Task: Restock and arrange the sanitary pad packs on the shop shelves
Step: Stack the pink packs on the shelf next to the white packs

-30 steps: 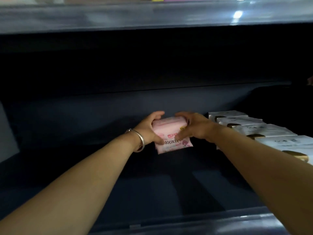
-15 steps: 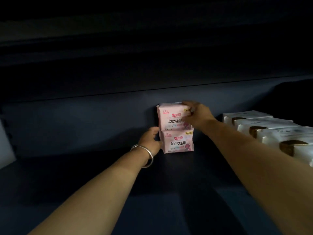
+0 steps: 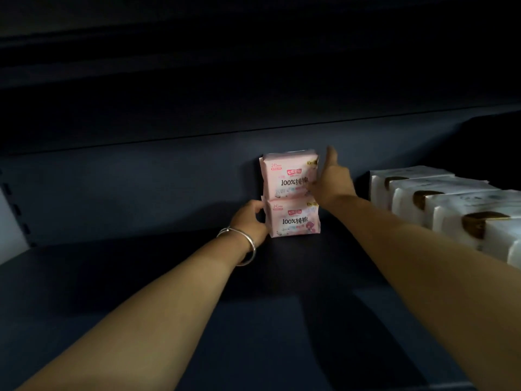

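Pad packs stacked two high at shelf [image 3: 169, 277] back: left hand [image 3: 249, 218] grips lower pack [image 3: 293, 220], open right hand [image 3: 332, 182] steadies upper pack [image 3: 289, 176]; square edges flush before letting go.

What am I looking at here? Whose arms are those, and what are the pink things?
The camera sits on a person's head, so you see their own two arms reaching into a dark shop shelf. Two pink packs of sanitary pads stand stacked at the back: the upper pink pack on the lower pink pack. The left hand, with a silver bracelet on its wrist, holds the lower pack's side. The right hand rests against the upper pack's side, thumb up. To the right lies a row of white packs.
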